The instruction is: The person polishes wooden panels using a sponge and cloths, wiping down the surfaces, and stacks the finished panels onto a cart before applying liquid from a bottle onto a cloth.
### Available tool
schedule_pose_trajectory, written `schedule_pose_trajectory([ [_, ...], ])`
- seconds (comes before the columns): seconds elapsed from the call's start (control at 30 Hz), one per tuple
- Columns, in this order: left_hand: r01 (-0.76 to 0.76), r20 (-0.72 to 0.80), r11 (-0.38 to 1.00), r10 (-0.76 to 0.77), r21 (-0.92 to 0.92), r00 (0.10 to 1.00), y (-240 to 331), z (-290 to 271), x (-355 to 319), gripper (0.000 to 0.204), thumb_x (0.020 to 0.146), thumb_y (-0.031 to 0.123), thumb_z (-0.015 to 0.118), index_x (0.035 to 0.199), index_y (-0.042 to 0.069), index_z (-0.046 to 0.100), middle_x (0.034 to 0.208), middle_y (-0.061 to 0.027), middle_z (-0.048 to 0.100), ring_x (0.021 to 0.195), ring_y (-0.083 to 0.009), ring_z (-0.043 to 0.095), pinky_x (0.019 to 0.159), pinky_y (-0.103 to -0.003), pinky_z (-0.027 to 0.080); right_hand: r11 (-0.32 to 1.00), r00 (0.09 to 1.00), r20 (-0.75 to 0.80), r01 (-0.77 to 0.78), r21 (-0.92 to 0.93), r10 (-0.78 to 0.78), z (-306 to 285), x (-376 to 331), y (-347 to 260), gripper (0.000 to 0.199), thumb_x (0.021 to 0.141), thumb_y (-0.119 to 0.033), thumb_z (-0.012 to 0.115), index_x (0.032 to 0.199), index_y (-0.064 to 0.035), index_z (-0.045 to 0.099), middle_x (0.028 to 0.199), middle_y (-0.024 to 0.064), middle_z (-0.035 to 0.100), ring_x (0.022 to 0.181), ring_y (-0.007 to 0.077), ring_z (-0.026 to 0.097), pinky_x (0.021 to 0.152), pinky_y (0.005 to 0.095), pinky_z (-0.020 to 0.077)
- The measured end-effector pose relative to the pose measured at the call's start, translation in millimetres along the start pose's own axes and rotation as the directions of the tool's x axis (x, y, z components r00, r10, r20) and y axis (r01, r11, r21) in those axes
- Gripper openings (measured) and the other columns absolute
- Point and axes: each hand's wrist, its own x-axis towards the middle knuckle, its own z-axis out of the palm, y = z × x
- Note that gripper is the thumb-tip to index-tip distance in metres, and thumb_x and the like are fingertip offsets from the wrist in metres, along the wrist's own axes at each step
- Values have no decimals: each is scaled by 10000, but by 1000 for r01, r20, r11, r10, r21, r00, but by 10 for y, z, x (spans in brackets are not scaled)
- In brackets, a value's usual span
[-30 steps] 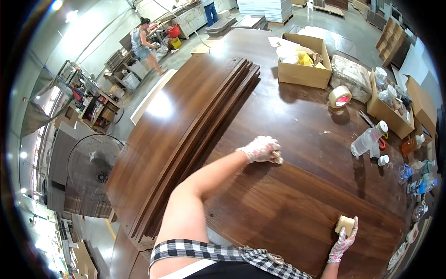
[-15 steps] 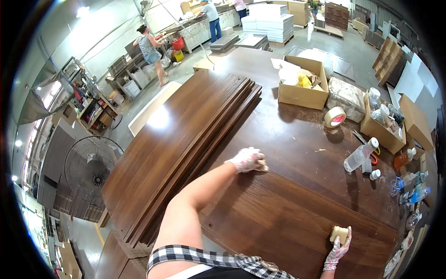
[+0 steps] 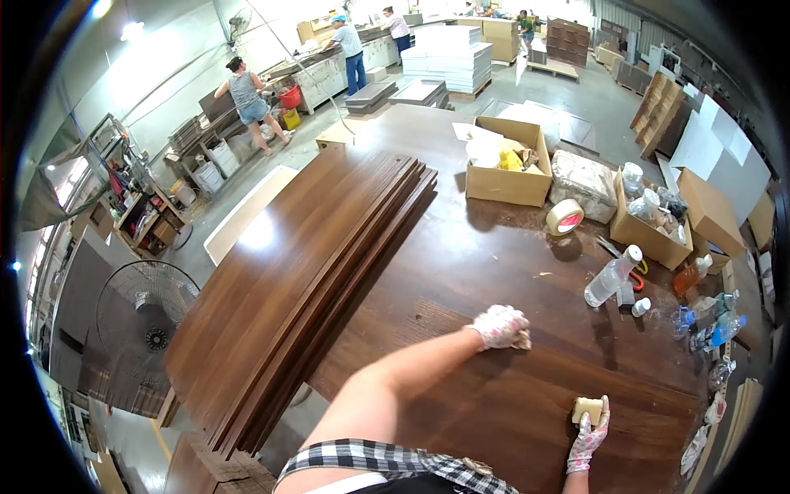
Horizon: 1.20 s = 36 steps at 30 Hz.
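Observation:
In a patterned white glove, my left hand (image 3: 499, 327) is closed on a beige, crumpled rag (image 3: 520, 339), pressed against the dark brown wooden panel (image 3: 461, 412) lying before me. My right hand (image 3: 587, 436), gloved the same way, grips a cream-coloured sponge-like block (image 3: 587, 408) near the panel's right part. A stack of glossy brown panels (image 3: 288, 263) lies just left of the panel under my hands. The underside of the rag is hidden by my fingers.
On the table's right stand a clear bottle (image 3: 612, 277), a tape roll (image 3: 564, 217), red-handled scissors (image 3: 635, 280) and several other bottles. Cardboard boxes (image 3: 508, 188) sit at the back. A fan (image 3: 146, 317) stands left; people work farther off.
My left hand has slid right along the panel with the rag. My right hand keeps its hold on the block with little movement. The whole view has shifted slightly.

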Motion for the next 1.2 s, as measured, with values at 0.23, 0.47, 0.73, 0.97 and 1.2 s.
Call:
schedule_pose_trajectory([
  [0.23, 53, 5, 995, -53, 80, 999, 659, 224, 404, 235, 819, 272, 600, 1003, 135, 652, 1031, -110, 616, 1003, -305, 582, 847, -415, 475, 999, 1000, 25, 13, 32, -14, -3, 27, -5, 582, 812, -34, 594, 1356, 11, 394, 1341, 98, 461, 1169, 193, 481, 999, 317, 384],
  [0.47, 130, -49, 983, -125, 128, 991, 610, 443, 361, 263, 800, 297, 632, 1019, 152, 654, 1016, -101, 630, 990, -308, 594, 850, -417, 477, 978, 993, 119, -18, 207, -7, 5, -23, -54, 578, 818, -65, 621, 1349, 8, 404, 1299, 90, 484, 1120, 186, 512, 965, 303, 413],
  [0.73, 229, -41, 912, -258, -340, 965, 647, 307, 248, 162, 818, 130, 640, 962, 57, 638, 998, -85, 674, 868, -214, 655, 761, -330, 523, 986, 995, -41, 95, 138, -90, -1142, 267, -77, 559, 889, -186, 555, 1382, -6, 363, 1333, 115, 446, 1187, 219, 464, 1011, 344, 369],
  [0.97, 145, -260, 976, -99, 164, 960, 540, 376, 369, 260, 856, 74, 547, 604, 60, 481, 657, -28, 503, 632, -170, 525, 590, -323, 474, 968, 903, -417, -7, -252, -102, -2973, 608, 399, 509, 926, -192, 532, 1377, -24, 365, 1342, 136, 449, 1192, 229, 474, 1000, 339, 393],
  [1.2, 91, -211, 979, -52, 181, 976, 661, 485, 399, 258, 792, 174, 700, 688, 6, 534, 681, -123, 522, 642, -267, 505, 585, -364, 419, 903, 762, -627, -143, -405, -160, -3197, 622, 680, 532, 898, -230, 591, 1337, 10, 408, 1333, 198, 470, 1203, 278, 488, 1014, 351, 378],
])
